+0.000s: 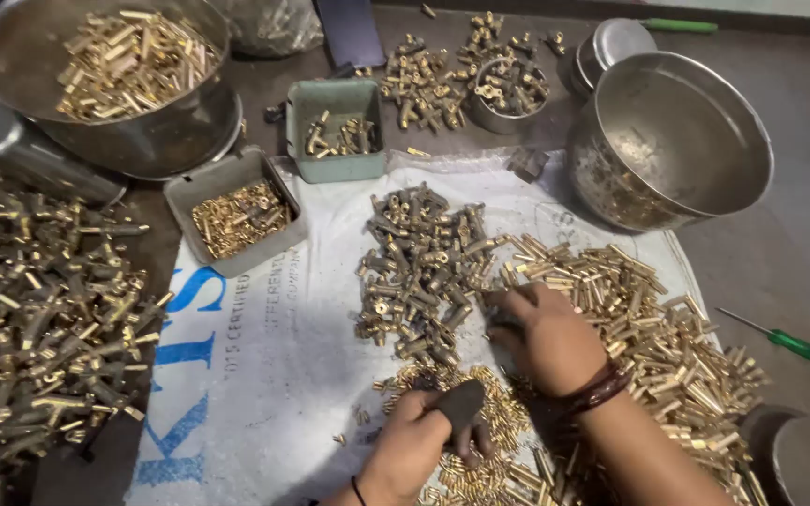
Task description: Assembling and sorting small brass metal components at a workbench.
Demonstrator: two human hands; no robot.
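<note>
1. Right now you are sorting brass parts on the white sack (274, 375) spread across the middle of the frame; the step in hand looks like picking and matching pieces from the piles.
2. Your right hand (550, 337) is curling loosely over the seam between the pile of dark fittings (424, 272) and the heap of bright tubes (649, 328), fingers bent down into the parts; I cannot tell what, if anything, it is pinching.
3. Your left hand (414, 440), low in the frame, is closing narrowly around a dark wedge-shaped piece (463, 405), just above the scatter of small pins (480, 468).
4. A next move would call for a fine pinch, since the parts are lying tangled and touching.
5. Open room is lying at lower left, on the bare sack.
6. The steel bowl (705, 112) at upper right and the grey tray (227, 183) at upper left are hemming in the far edge, and the green screwdriver (794, 345) is resting at right.
</note>
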